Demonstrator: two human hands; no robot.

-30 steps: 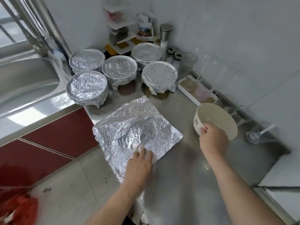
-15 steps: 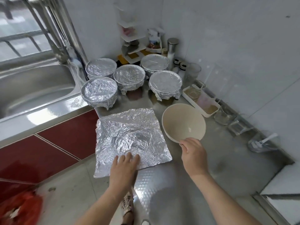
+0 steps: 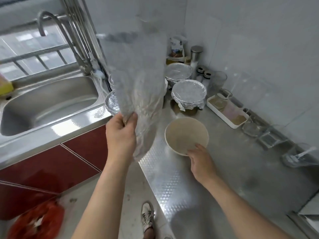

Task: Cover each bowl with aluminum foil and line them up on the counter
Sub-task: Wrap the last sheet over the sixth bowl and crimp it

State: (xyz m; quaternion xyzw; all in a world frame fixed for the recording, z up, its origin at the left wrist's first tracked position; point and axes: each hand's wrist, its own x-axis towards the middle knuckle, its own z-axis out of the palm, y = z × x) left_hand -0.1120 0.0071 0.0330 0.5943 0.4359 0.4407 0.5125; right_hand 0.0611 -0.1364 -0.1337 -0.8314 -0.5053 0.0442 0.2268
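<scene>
Item: foil sheet [image 3: 138,83], centre frame, hanging crumpled in the air, its lower edge pinched between thumb and fingers of the left hand [image 3: 120,133]. Item: uncovered bowl [image 3: 186,135], right of centre on the counter [image 3: 233,169], with the right hand [image 3: 201,161] at its near rim, clasp or mere touch not discernible. Hazard, as I judge it: held at one point, the sheet may fold on itself, tear, or brush the covered bowls [image 3: 189,92] behind.

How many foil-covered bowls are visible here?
4 bowls: one beside the white tray, one behind it by the jars, two peeking out left of the lifted foil sheet near the sink. The sheet may hide more.
</scene>
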